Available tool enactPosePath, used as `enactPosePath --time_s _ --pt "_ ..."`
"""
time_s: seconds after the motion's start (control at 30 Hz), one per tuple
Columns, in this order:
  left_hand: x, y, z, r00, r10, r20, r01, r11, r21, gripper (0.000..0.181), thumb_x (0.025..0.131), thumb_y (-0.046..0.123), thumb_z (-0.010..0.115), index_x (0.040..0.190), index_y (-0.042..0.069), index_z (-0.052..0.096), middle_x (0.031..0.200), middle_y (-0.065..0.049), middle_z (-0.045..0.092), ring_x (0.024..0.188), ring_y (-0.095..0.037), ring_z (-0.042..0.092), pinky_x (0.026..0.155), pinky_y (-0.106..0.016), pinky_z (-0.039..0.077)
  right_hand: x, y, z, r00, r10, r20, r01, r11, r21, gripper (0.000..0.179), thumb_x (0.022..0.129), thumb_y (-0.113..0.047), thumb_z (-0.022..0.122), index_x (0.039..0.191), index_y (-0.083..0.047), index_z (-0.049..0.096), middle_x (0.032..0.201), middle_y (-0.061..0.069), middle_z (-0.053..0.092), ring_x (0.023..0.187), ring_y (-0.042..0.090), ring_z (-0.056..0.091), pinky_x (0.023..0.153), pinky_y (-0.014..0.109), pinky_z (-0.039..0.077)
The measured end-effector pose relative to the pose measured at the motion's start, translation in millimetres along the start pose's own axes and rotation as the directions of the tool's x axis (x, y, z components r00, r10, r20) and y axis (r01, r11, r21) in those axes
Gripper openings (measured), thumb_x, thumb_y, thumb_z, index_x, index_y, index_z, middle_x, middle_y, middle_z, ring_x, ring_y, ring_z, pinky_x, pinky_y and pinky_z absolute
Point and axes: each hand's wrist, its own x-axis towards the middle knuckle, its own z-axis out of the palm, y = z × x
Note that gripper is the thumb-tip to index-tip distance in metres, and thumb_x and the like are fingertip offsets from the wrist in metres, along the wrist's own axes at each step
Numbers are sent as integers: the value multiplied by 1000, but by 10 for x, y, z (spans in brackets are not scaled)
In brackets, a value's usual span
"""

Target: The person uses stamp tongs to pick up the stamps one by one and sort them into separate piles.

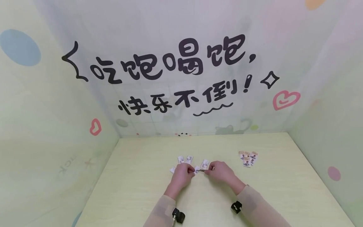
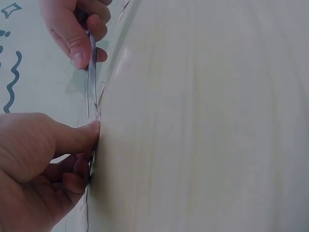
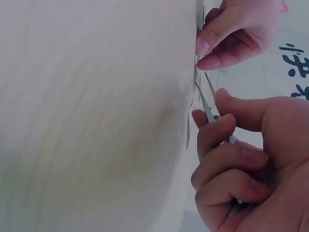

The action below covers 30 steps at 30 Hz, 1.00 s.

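Observation:
My right hand (image 1: 221,171) grips slim metal tweezers (image 3: 206,102), whose two tips stand apart in the right wrist view. They point left at a small white printed packet (image 1: 196,169). My left hand (image 1: 182,175) pinches that packet at its edge, just above the table. Fingers hide part of it. Behind the left hand lie two similar packets, one on the left (image 1: 181,159) and one on the right (image 1: 189,159). Another packet (image 1: 204,164) lies just beyond the right fingertips. A corner of a further packet (image 1: 172,170) shows left of the left hand.
Several overlapping packets with orange ends (image 1: 248,158) lie at the back right of the pale wooden table (image 1: 136,176). Printed walls (image 1: 181,123) close off the back and both sides. Each sleeve carries a black wrist device, such as the left one (image 1: 179,216).

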Motion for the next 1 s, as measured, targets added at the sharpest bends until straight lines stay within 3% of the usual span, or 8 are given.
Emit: enactPosePath --time_s 0.13,0.37,0.53,0.67,0.83,1.0 --pt "-8 13 5 1000 -4 6 4 1000 -13 9 91 0 81 95 6 78 82 4 68 76 -12 62 72 -31 56 -4 60 24 1000 -21 17 20 997 80 27 99 -30 76 80 -15 66 75 -1 61 70 18 54 66 34 43" --pt "-26 17 10 1000 15 -17 -15 1000 15 9 90 -2 82 93 5 77 81 2 68 74 -13 62 71 -32 56 -33 35 86 1000 -27 -7 28 998 56 25 101 -27 74 81 -17 64 73 -2 60 68 18 54 65 34 44" --pt "-62 31 19 997 71 -41 -70 997 27 10 91 -1 80 92 8 78 83 4 69 76 -11 62 71 -30 56 -56 69 16 998 -62 4 62 996 58 24 100 -25 75 80 -18 64 73 -2 59 68 18 52 64 34 41" --pt "-93 72 32 991 127 -41 -127 992 10 10 93 -1 78 94 9 80 86 4 70 76 -8 61 71 -28 56 -64 237 -156 986 -147 79 138 985 105 22 96 -20 76 78 -17 64 73 -3 57 67 16 50 65 33 39" --pt "-108 134 64 979 201 39 -202 979 29 11 92 3 81 98 11 81 89 7 68 74 -6 56 71 -27 52 -69 410 -364 961 -194 195 173 977 124 19 93 -15 77 77 -15 66 74 -4 59 71 16 51 68 33 39" --pt "-119 178 137 956 254 147 -262 964 43 16 88 5 85 101 12 82 91 10 67 78 -3 57 72 -24 52 -69 486 -440 941 -221 257 204 975 92 18 90 -14 78 75 -15 67 73 -6 60 71 15 53 70 32 41"
